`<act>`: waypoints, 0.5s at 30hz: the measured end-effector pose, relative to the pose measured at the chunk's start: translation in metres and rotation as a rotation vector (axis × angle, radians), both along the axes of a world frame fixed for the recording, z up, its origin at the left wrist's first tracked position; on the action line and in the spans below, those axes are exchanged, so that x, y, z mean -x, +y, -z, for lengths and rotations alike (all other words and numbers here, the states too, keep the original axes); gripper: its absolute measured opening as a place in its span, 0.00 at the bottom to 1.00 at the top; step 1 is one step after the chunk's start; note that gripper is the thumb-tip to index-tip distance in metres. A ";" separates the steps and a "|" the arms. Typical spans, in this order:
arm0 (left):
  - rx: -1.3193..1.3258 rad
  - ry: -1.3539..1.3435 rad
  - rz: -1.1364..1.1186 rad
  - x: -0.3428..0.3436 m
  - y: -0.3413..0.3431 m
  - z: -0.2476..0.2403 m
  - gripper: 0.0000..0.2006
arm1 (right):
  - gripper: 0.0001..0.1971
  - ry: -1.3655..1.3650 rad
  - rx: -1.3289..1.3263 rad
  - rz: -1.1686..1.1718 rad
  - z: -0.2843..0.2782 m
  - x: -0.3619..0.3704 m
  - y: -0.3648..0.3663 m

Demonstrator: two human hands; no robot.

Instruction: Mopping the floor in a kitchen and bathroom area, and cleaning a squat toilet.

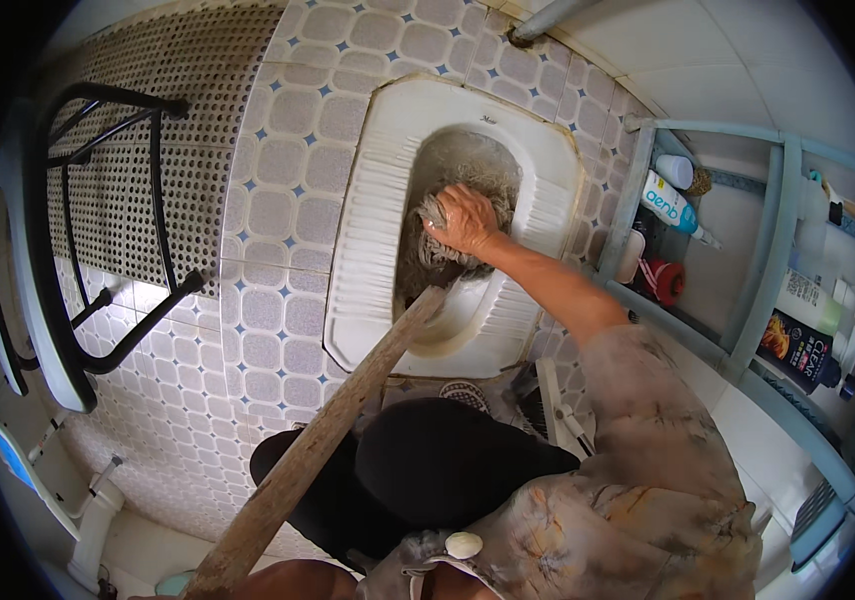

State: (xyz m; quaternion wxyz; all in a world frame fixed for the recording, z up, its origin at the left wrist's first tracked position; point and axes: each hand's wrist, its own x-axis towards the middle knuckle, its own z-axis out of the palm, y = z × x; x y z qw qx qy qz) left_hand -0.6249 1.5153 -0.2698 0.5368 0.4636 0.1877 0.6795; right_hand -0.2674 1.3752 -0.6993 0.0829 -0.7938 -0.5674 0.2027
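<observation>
1. Located grey mop head (pixel 438 238) inside bowl of white squat toilet (pixel 363 230); wooden handle (pixel 323 435) angled from bowl toward lower left edge.
2. Found right hand (pixel 470 216) clutching strands from above, fingers curled, close together and pressed into the clump.
3. Cannot tell state of left hand's fingers; out of view.
4. Judged mop head soft, limp and probably sodden: heavier than when dry, slippery, hardly fragile.
5. Judged handle stiff, rough-surfaced and likely easy to grip.
6. Recommended hold: strands gathered in a full fist near the joint with handle; handle mid-shaft, for balance.
7. Noted printed labels on white-and-teal bottle (pixel 670 206), pale green bottle (pixel 810 302) and dark bottle (pixel 798 352), all in blue-framed shelf (pixel 786 195) at right.
8. Noted small dark mark on toilet's far rim; too small to read.
</observation>
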 end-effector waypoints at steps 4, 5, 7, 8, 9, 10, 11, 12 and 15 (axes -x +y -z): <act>-0.008 -0.048 0.001 -0.012 -0.001 -0.003 0.13 | 0.26 -0.065 0.409 0.160 0.027 -0.022 0.048; -0.009 -0.068 0.003 -0.011 -0.003 -0.003 0.13 | 0.26 0.015 0.404 0.160 0.028 -0.034 0.053; -0.028 -0.051 0.004 0.001 -0.008 -0.001 0.13 | 0.27 0.098 0.380 0.157 0.022 -0.042 0.061; -0.035 -0.035 0.005 0.007 -0.011 -0.001 0.13 | 0.27 0.094 0.327 0.147 0.018 -0.046 0.061; -0.047 -0.039 0.002 0.010 -0.015 0.002 0.13 | 0.28 0.088 0.274 0.134 0.010 -0.051 0.066; -0.068 -0.038 -0.008 0.010 -0.020 0.003 0.13 | 0.28 0.450 0.541 0.053 -0.032 -0.057 0.092; -0.079 -0.065 0.001 0.008 -0.025 0.006 0.13 | 0.28 0.433 0.535 0.063 -0.029 -0.072 0.088; -0.079 -0.079 0.007 0.007 -0.030 0.009 0.13 | 0.28 0.329 0.476 0.026 -0.021 -0.087 0.085; -0.109 -0.081 -0.014 0.021 -0.041 0.004 0.13 | 0.21 0.311 0.586 -0.003 -0.025 -0.080 0.076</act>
